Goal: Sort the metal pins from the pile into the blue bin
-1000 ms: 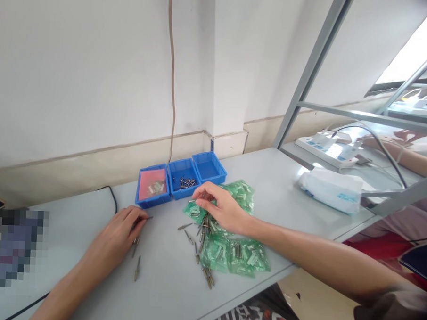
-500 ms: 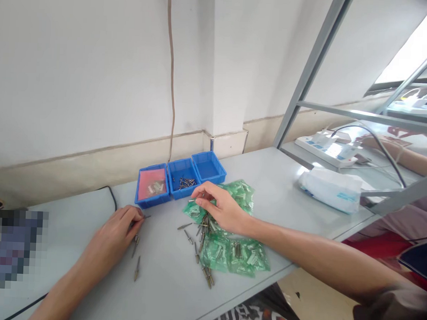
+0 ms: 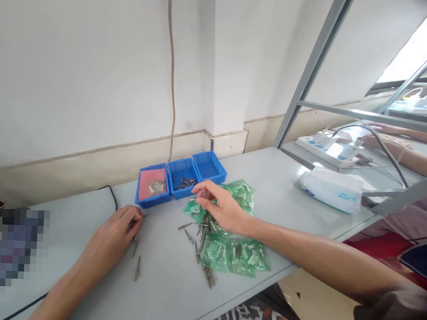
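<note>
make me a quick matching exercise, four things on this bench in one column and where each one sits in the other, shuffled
Things:
1. left hand
2. right hand
3. pink sheet
4. white pack

Places:
A. in the leftmost blue bin
B. over the green bags
C. far right of the table
D. by loose metal pins

Pairs: 1-D, 2-B, 3-A, 4-C

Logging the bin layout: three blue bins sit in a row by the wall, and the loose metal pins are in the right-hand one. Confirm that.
Not quite. The head view shows the three blue bins in a row by the wall, but the loose metal pins lie in the middle one. The right-hand bin shows only its blue floor.
</note>
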`<state>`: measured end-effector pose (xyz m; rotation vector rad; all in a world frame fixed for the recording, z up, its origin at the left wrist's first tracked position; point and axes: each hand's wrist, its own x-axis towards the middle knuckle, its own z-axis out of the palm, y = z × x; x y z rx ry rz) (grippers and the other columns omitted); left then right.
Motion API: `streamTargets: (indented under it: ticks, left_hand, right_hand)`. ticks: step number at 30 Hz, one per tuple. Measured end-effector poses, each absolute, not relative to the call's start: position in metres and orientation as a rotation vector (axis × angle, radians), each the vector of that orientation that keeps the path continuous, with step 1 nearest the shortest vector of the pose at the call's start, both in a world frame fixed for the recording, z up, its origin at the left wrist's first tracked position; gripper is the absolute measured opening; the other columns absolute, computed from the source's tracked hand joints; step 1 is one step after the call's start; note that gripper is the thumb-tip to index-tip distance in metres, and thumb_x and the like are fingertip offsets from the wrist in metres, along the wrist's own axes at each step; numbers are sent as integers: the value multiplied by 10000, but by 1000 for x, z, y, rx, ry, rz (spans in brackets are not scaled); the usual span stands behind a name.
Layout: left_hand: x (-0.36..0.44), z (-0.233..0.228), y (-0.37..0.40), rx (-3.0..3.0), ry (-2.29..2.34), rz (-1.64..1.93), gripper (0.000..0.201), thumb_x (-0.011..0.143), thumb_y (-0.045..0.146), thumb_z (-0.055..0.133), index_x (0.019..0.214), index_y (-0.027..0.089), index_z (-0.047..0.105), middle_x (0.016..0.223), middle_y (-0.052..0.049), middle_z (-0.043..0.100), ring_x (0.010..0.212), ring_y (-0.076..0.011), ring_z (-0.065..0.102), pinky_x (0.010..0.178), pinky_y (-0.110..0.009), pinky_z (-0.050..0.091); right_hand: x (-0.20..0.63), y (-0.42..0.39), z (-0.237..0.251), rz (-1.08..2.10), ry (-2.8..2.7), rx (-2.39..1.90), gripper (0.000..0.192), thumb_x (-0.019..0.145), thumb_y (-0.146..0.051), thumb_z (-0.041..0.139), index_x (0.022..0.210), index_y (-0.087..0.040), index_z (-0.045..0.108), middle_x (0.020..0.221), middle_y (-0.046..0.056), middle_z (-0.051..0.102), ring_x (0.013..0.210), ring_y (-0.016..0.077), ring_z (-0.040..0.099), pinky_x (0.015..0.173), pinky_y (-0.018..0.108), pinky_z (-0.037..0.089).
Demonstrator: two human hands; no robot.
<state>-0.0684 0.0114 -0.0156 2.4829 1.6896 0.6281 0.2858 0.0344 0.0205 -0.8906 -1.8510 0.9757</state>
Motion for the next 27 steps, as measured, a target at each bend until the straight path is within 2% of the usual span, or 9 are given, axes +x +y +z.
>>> streamTargets:
  ticks: [20,27]
  left_hand:
    - [-69,-16,10,2388,1760,546,229,1080,445,391,1003,276,524,1075,-51,686,997,-277,651,824,-374,496]
    - [-66,-14,8,2423,1778,493,245,1074,420,364,934,265,492,949,-57,641,920,-285,610,787,-385,480]
  right_hand:
    - [286,34,18,950,-1862,-885,191,1075,-222,552,1246,-247,635,1029,23,655,879,180,623,834,340,515]
    - [286,34,17,922,-1880,-881,188,1083,-236,542,1249,-244,629,1037,29,657,910,189,628,863,351,514]
